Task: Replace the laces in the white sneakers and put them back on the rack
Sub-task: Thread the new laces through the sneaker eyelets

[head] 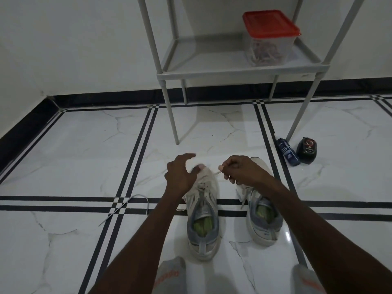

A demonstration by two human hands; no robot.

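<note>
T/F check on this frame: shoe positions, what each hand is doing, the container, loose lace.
1. Both sneakers sit on the rack. False: the left sneaker and right sneaker stand on the floor.
2. The right hand pinches a lace end. True.
3. The left hand is spread over the left sneaker's toe. True.
4. The container has a blue lid. False: red.
5. A loose lace lies left of the sneakers. True.

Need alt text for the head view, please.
Right hand pinches a lace end at the left sneaker while the left hand hovers open; right sneaker beside, grey rack behind.
</note>
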